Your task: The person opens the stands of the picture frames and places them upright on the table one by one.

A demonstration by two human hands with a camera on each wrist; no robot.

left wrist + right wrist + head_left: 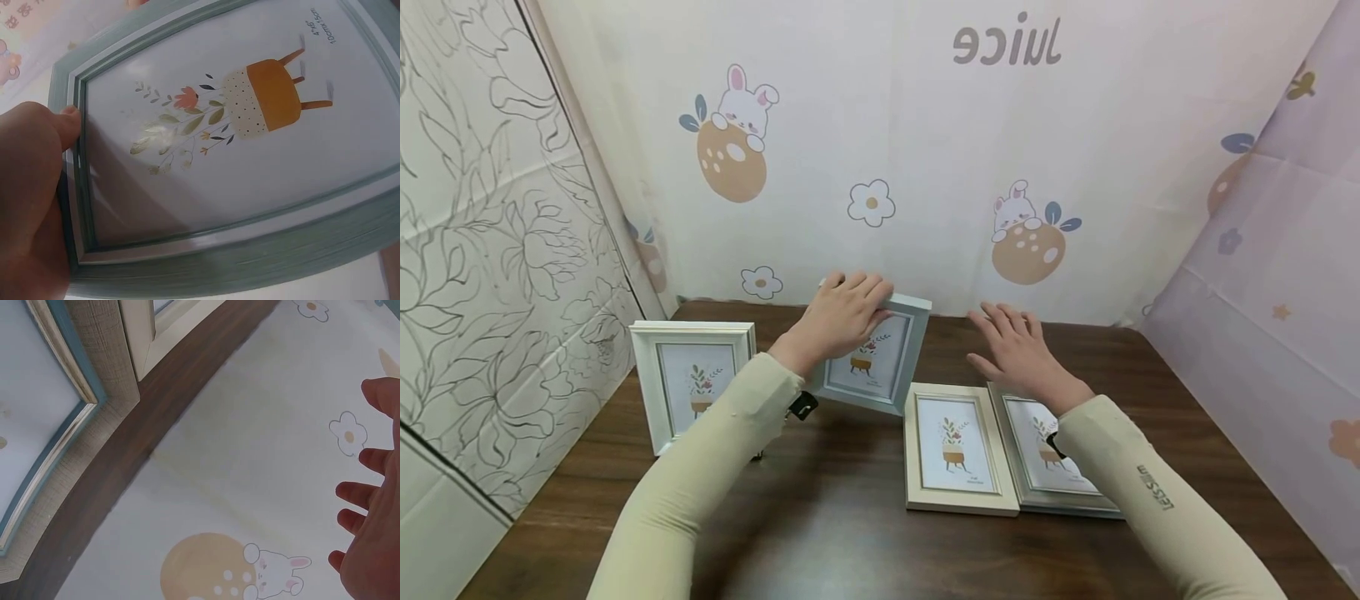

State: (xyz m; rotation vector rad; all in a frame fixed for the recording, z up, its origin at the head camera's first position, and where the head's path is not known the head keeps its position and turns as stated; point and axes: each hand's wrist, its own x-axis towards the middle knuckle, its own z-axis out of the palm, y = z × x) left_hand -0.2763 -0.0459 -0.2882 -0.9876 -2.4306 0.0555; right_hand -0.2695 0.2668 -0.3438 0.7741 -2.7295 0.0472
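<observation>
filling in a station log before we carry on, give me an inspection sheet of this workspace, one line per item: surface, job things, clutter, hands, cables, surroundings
surface: dark wood-grain table, with a sheen toward the near side
job things: white frame upright at left; blue frame tilted, in hand; cream frame and grey frame lying side by side, the grey one partly hidden by the right arm
clutter: nothing seen
hands: left hand grips the blue frame near its top edge; right hand, fingers spread, holds nothing
cables: nothing seen
surroundings: rabbit-and-flower backdrop behind; line-drawn floral panel at left
</observation>
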